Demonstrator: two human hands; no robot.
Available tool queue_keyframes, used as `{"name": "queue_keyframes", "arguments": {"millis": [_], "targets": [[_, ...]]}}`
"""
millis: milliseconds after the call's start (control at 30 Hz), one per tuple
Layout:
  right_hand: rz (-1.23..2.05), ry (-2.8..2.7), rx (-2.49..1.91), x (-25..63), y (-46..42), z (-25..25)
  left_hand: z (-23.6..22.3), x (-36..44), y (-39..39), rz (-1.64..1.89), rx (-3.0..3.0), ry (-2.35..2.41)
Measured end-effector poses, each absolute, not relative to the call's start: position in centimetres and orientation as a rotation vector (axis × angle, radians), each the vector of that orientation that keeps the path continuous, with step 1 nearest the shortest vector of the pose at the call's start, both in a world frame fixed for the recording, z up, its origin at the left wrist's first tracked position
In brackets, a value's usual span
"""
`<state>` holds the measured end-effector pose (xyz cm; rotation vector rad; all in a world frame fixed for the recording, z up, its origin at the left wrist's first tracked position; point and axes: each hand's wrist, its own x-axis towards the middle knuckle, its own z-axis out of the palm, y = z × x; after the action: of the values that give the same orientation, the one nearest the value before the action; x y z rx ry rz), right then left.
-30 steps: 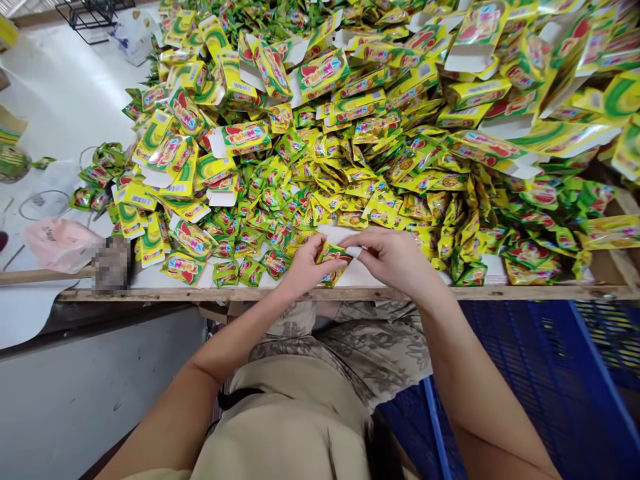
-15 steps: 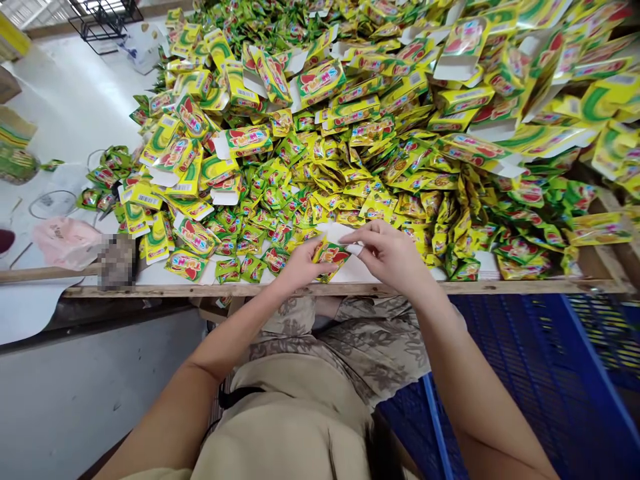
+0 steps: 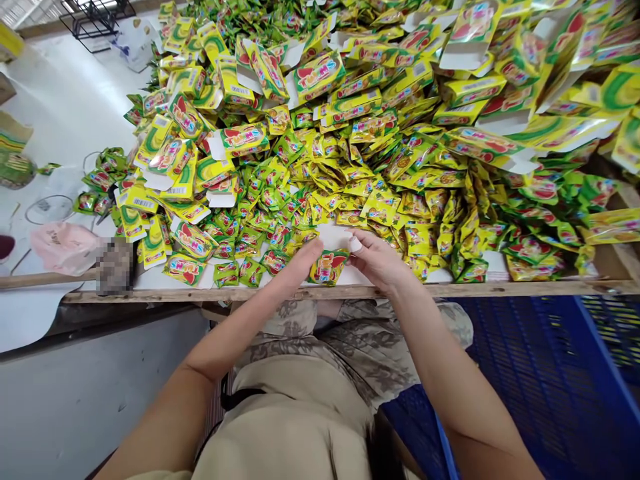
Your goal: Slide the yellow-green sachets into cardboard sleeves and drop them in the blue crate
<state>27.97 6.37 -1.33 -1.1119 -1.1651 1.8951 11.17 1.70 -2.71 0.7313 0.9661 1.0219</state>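
Note:
A small yellow and green candy box [image 3: 327,269] with a printed red fruit is between my hands, above the table's front edge. My left hand [image 3: 303,261] grips its left side, the fingers mostly hidden behind it. At the right edge, the curled fingers of my right hand [image 3: 374,261] hold the box; a white wrap [image 3: 355,245] covers one fingertip. Just beyond lie loose yellow candy packets [image 3: 380,207] and green candy packets [image 3: 273,197]. Whether anything is inside the held box cannot be seen.
Folded candy boxes [image 3: 320,75] lie heaped over the packets. To the left are a pink plastic bag [image 3: 63,248] and a black wire rack [image 3: 97,23]. A wooden rim [image 3: 170,293] edges the table. Blue plastic crates [image 3: 530,360] stand below right.
The candy box has turned so its printed face shows more fully. My right hand has shifted down and left, from the box's upper end to its right edge.

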Motion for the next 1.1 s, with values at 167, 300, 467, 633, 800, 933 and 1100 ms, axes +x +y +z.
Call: {"name": "queue_keyframes", "arguments": {"millis": [167, 300, 467, 633, 800, 933, 1100], "targets": [[2.038, -1.099, -1.042, 28.2, 6.5, -1.4, -1.8, 10.3, 2.8, 0.885, 0.494, 0.832], [2.012, -1.325, -1.018, 28.5, 7.0, -0.3, -0.9, 9.4, 3.9, 0.763, 0.389, 0.766], [2.020, -1.526, -0.969, 28.8, 8.2, 0.9, -0.5, 8.9, 4.6, 0.683, 0.343, 0.716], [2.126, -1.360, -1.027, 28.3, 8.6, 0.8, -1.0, 9.2, 4.0, 0.756, 0.302, 0.666], [2.197, -1.234, -1.032, 27.3, 8.2, 0.3, -0.9, 9.0, 3.9, 0.702, 0.466, 0.709], [1.866, -1.472, -1.041, 27.4, 8.1, 0.0, -0.9, 8.5, 3.6, 0.922, 0.809, 1.009], [1.354, -1.871, -0.955, 28.5, 7.5, -0.2, -0.6, 8.4, 1.8, 1.126, 1.442, 1.277]]}}
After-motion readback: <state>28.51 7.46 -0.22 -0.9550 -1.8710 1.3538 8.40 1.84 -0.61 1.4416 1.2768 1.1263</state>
